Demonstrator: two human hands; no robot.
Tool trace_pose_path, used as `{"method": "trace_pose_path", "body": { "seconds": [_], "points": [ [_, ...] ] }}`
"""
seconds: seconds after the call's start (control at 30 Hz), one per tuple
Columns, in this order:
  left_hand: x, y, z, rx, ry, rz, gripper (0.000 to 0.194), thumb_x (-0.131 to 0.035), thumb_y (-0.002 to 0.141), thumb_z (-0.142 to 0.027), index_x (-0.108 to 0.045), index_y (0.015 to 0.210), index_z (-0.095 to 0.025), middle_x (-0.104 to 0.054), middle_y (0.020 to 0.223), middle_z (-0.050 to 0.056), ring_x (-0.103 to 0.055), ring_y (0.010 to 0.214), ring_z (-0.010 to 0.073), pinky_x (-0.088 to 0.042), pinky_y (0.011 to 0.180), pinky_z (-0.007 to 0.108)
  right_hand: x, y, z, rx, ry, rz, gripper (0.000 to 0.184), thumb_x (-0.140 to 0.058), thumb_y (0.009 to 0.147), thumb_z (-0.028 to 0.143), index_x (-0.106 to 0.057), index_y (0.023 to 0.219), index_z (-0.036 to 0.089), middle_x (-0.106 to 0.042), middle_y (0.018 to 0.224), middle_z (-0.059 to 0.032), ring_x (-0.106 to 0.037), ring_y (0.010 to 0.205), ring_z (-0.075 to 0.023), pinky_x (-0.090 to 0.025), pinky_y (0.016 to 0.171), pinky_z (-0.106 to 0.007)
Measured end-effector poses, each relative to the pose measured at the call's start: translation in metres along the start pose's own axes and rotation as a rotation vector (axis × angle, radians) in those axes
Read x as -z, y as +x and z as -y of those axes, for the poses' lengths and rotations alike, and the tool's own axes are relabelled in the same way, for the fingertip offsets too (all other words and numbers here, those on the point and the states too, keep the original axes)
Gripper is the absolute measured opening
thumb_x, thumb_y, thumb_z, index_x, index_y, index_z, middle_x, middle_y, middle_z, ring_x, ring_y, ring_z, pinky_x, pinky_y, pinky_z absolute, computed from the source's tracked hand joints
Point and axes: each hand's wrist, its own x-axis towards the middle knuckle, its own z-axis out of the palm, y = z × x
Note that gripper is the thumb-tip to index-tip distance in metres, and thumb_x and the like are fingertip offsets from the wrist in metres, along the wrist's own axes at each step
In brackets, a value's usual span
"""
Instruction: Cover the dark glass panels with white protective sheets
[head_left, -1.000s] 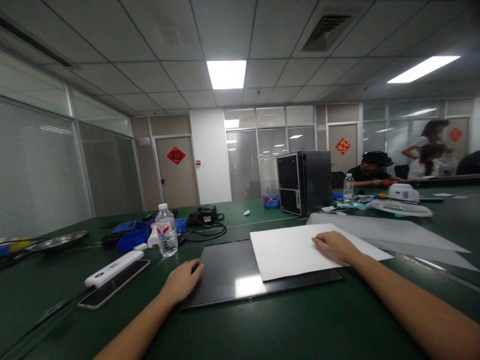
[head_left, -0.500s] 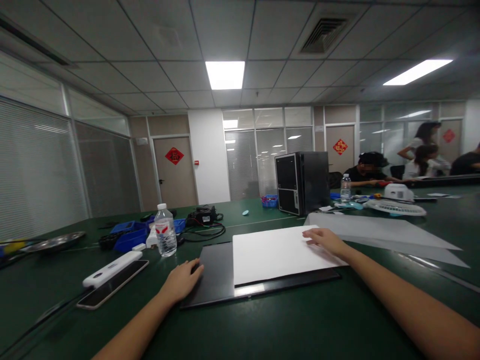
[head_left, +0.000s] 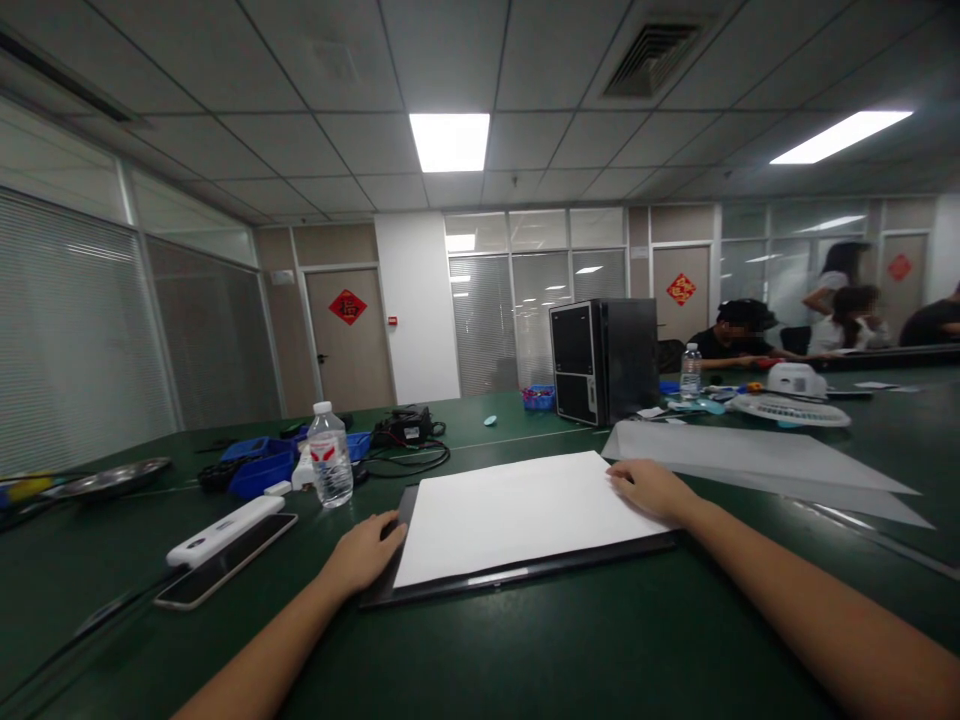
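Observation:
A flat black panel (head_left: 525,577) lies on the green table in front of me. On top of it rests a white sheet (head_left: 510,515), covering most of its surface. My left hand (head_left: 365,552) lies at the panel's left edge, thumb and fingers apart, with the sheet's left side just beside it. At the sheet's right edge is my right hand (head_left: 651,492), its fingers laid along and touching that edge; part of the fingers is hidden. Neither hand is wrapped round anything.
Left of me are a phone (head_left: 229,565), a white long device (head_left: 225,530) with a cable, and a water bottle (head_left: 330,457). Behind stand blue trays (head_left: 262,470) and a black computer case (head_left: 606,362). Translucent sheets (head_left: 757,460) lie at right. Several people sit or stand far right.
The white sheet has slid left across the black panel, close to my left hand. My right hand now sits at the sheet's right edge instead of over it; my left hand stayed.

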Motion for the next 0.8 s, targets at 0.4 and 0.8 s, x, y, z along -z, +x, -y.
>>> {"method": "trace_pose_path", "body": {
  "seconds": [0.4, 0.8],
  "points": [
    [-0.001, 0.005, 0.002, 0.016, 0.004, 0.002, 0.038, -0.065, 0.098, -0.039, -0.062, 0.131, -0.020, -0.060, 0.144, 0.010, -0.058, 0.132, 0.0282, -0.046, 0.112, 0.056, 0.003, -0.004, 0.015, 0.110, -0.087, -0.038, 0.039, -0.047, 0.095, 0.036, -0.077, 0.117, 0.022, -0.078, 0.118, -0.0094, -0.070, 0.107, -0.0280, -0.046, 0.092, -0.034],
    [0.012, -0.005, -0.010, 0.059, 0.031, -0.018, 0.031, -0.062, 0.098, -0.046, -0.070, 0.110, -0.018, -0.073, 0.111, 0.004, -0.070, 0.102, 0.0207, -0.057, 0.094, 0.043, -0.003, 0.000, 0.005, 0.149, -0.081, 0.004, 0.040, -0.049, 0.096, 0.040, -0.076, 0.120, 0.023, -0.075, 0.124, -0.0074, -0.067, 0.113, -0.0255, -0.048, 0.098, -0.033]
  ]
}}
